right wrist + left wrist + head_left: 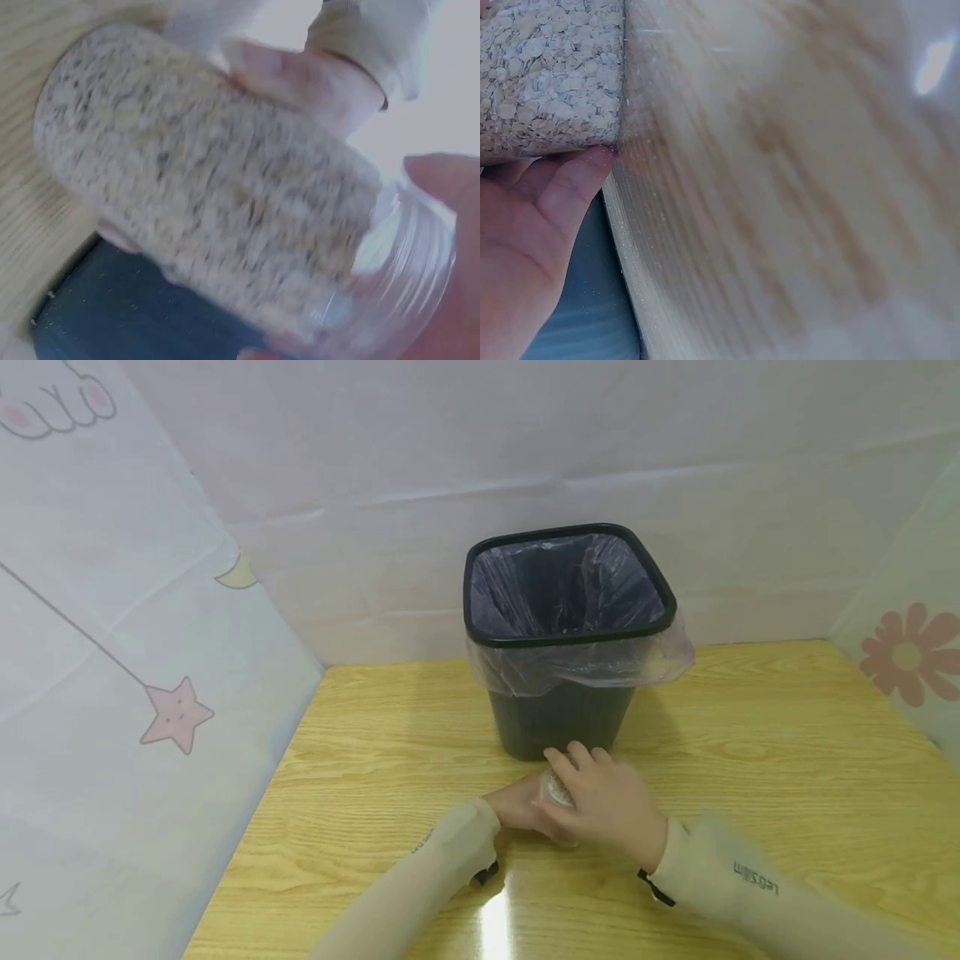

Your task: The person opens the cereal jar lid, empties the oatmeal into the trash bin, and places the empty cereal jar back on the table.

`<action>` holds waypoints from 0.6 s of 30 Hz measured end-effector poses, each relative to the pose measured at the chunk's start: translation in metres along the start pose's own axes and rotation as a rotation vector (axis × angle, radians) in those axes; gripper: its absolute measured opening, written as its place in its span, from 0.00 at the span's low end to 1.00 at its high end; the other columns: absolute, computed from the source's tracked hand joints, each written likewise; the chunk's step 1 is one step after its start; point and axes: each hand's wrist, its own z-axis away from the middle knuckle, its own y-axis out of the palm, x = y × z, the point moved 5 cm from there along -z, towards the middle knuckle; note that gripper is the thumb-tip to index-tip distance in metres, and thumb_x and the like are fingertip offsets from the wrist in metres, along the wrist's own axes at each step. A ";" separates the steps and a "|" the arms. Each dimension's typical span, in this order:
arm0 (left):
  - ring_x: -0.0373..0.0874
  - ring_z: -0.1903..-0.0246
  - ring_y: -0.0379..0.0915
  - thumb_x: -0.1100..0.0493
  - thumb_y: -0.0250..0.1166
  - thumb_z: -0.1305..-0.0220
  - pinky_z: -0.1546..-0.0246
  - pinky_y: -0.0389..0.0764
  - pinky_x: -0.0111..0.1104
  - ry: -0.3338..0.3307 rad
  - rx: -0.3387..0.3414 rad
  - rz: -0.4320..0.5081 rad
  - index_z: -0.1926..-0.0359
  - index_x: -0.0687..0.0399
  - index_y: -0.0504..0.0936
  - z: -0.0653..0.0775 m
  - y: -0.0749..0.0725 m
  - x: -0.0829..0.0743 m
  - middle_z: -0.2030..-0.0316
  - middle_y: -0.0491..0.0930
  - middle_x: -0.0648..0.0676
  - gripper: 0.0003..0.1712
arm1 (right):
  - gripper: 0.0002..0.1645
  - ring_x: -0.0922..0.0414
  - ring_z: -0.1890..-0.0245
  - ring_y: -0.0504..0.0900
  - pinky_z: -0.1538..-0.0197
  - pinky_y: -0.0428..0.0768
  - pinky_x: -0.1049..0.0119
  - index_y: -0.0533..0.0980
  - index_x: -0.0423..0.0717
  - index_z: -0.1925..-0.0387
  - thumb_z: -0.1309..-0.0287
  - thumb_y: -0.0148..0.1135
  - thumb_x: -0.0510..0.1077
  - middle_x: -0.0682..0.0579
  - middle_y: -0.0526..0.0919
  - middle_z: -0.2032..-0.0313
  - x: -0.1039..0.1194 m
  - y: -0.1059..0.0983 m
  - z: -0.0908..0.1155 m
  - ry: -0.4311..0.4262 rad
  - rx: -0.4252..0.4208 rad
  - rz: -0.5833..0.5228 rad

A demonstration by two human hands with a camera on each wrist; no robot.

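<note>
In front of the bin (pixel 561 722), the left hand (pixel 527 807) is gripping a jar (pixel 210 180) of flakes (pixel 551 82); the right hand (pixel 613 795) is holding its top (pixel 557 788).

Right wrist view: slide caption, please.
Left hand grips a clear jar of oat-like flakes, the right hand holding its ridged, unfilled end.

Left forearm (pixel 408 893): slants up and right from lower edge, pale sleeve to wrist.
Left hand (pixel 521 807): low, gripping, fingers curled; partly hidden by the other in head view.
Right forearm (pixel 772 893): slants up and left, pale sleeve.
Right hand (pixel 611 797): gripping from above, back upward, thumb apart from fingers.
</note>
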 end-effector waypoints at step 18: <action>0.30 0.56 0.72 0.70 0.70 0.47 0.53 0.77 0.25 0.048 0.026 -0.097 0.41 0.62 0.69 -0.005 0.002 -0.005 0.50 0.77 0.52 0.32 | 0.25 0.52 0.84 0.74 0.87 0.73 0.66 0.79 0.39 0.62 0.55 0.65 0.55 0.43 0.77 0.71 0.002 0.005 -0.002 -0.052 -0.155 0.014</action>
